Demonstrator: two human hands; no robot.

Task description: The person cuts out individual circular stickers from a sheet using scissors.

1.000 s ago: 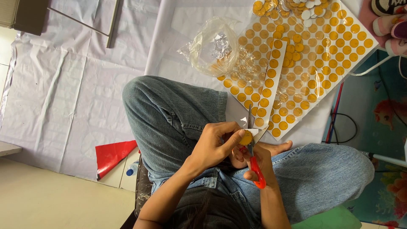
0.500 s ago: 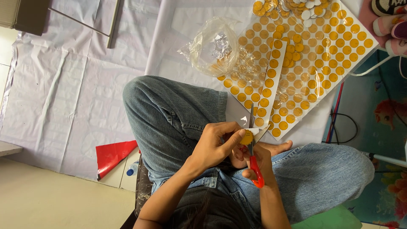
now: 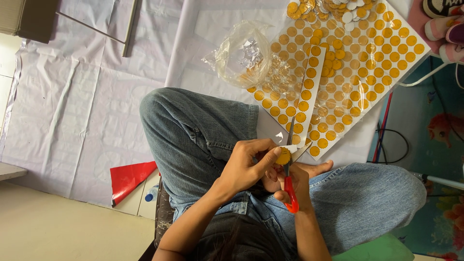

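Right hand [image 3: 290, 186]: closed through the red handles of the scissors [image 3: 289, 169], blades up.
Left hand [image 3: 246, 166]: pinches the yellow sticker piece [image 3: 283, 155] against the blades.
Handling: light, thin, floppy paper; probably best held by its edge.
Beyond the pinch: sticker sheet [image 3: 357, 82], plastic bag [image 3: 244, 55].
Hidden: cut line, behind fingers.
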